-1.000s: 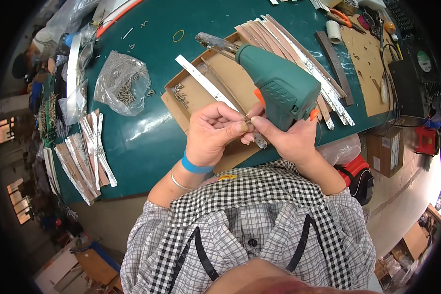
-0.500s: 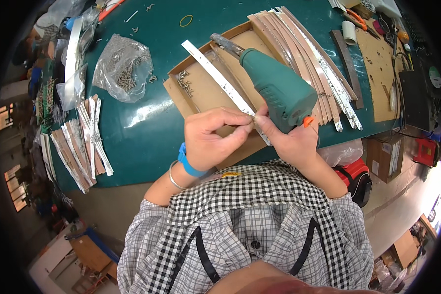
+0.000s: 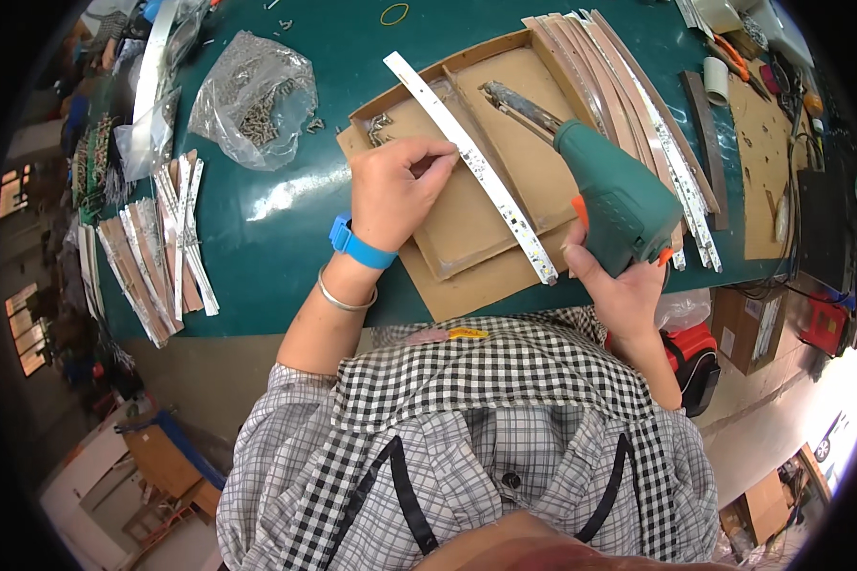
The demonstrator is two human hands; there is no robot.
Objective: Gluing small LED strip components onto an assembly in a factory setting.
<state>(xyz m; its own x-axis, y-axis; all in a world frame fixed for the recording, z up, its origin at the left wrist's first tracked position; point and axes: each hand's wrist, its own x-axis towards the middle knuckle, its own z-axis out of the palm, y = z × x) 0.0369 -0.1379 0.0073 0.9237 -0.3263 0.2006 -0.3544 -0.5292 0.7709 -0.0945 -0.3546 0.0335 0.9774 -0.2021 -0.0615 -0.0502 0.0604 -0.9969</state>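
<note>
A narrow white strip dotted with small components lies slanted across a shallow cardboard tray. My left hand, with a blue wristband, is closed in a pinch at the strip's left edge. Whatever the fingertips hold is too small or hidden to name. My right hand grips a green electric screwdriver with an orange trigger. Its metal front end points up and left over the tray, apart from the strip. Several screws lie in the tray's left corner beyond my left hand.
A clear plastic bag of screws lies at the back left. Piles of strips stand left and right of the tray. Farther right are a dark metal bar, a white cup and orange-handled pliers.
My hands have moved apart from their pinch together. The left went up along the strip; the right shifted right and now grips the screwdriver, whose body swung right. The whole view shifted slightly.
</note>
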